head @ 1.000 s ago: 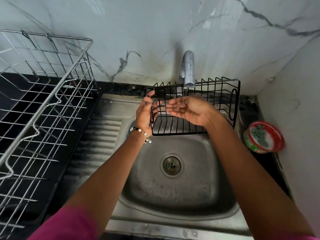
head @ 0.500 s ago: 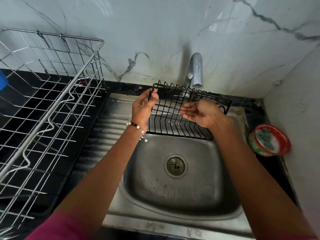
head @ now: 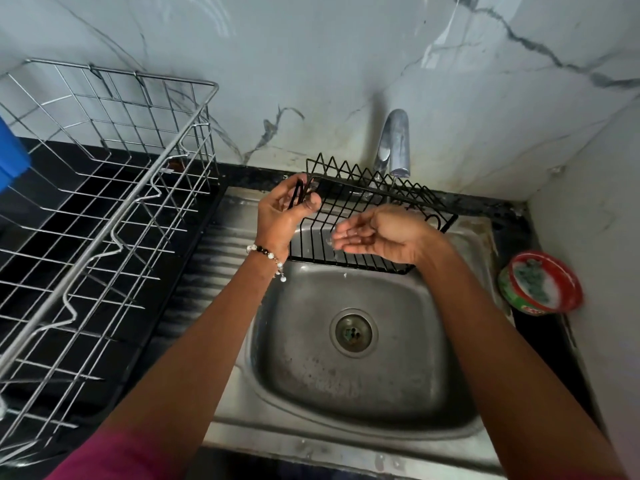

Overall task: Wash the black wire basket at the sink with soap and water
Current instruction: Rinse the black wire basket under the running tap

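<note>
The black wire basket (head: 349,209) is held tilted over the back of the steel sink (head: 363,403), right under the chrome tap (head: 394,143). A thin stream of water runs from the spout onto it. My left hand (head: 280,216) grips the basket's left end by its wires. My right hand (head: 377,233) lies over the basket's middle with the palm up and the fingers spread, holding nothing. The drain (head: 351,332) sits below in the basin.
A large silver wire dish rack (head: 104,209) fills the black counter on the left. A red and green round soap tub (head: 540,282) with a scrubber in it stands right of the sink, near the side wall. A blue object (head: 10,161) shows at the far left edge.
The basket has tipped from upright to lying flatter, its pointed edge now toward the wall. My right hand has slid from inside it to above its middle. The view shifted slightly.
</note>
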